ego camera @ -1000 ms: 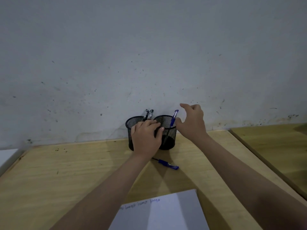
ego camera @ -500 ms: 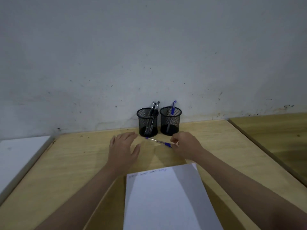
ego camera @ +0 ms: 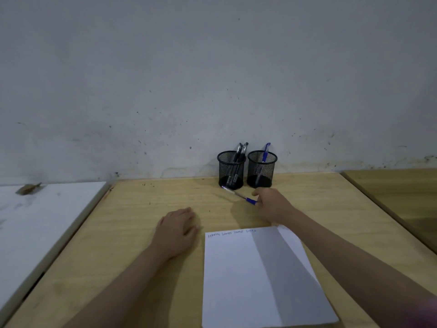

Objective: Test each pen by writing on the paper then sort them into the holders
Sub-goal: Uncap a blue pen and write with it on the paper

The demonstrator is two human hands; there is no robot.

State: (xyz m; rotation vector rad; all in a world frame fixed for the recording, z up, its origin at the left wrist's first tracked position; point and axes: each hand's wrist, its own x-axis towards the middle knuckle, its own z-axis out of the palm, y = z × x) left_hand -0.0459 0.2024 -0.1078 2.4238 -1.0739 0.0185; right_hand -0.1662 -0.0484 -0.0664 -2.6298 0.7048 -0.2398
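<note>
Two black mesh holders stand against the wall: the left holder (ego camera: 231, 170) has two black pens (ego camera: 239, 153) in it, the right holder (ego camera: 262, 170) has one blue pen (ego camera: 265, 153). A blue pen (ego camera: 237, 195) lies on the wooden desk just in front of the holders. My right hand (ego camera: 272, 205) pinches its blue end with the fingertips. My left hand (ego camera: 177, 229) rests flat on the desk, left of the white paper (ego camera: 257, 278), which bears a line of blue writing along its top edge.
A white board (ego camera: 37, 223) with a small brown object (ego camera: 29, 188) lies left of the wooden desk (ego camera: 132, 233). Another wooden surface (ego camera: 397, 200) adjoins on the right. A grey wall stands directly behind the holders.
Both hands drew back from the holders toward me. My right hand came down onto the loose blue pen and took its end; my left hand settled flat beside the paper.
</note>
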